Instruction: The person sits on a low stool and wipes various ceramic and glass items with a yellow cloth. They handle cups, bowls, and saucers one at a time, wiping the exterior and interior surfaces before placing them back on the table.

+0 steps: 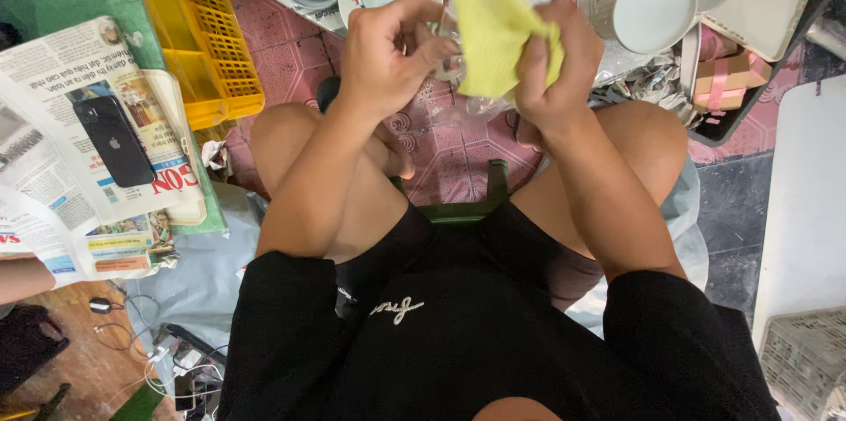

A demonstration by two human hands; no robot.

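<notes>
Pink patterned tile floor (449,152) strewn with newspapers (53,121) and white bowls (654,9); left hand (388,55) pinches a clear glass (451,60), right hand (551,64) presses a yellow cloth (489,20) around it

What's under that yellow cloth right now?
A clear glass item shows at the yellow cloth's edge, gripped by the left hand. The right hand presses the cloth; the rest is covered.

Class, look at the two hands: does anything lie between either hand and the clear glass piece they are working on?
Yes, on one side. The right hand presses a soft yellow cloth against the small clear glass piece, so the cloth lies between them. The left hand grips the glass directly, with nothing visible between.
</notes>
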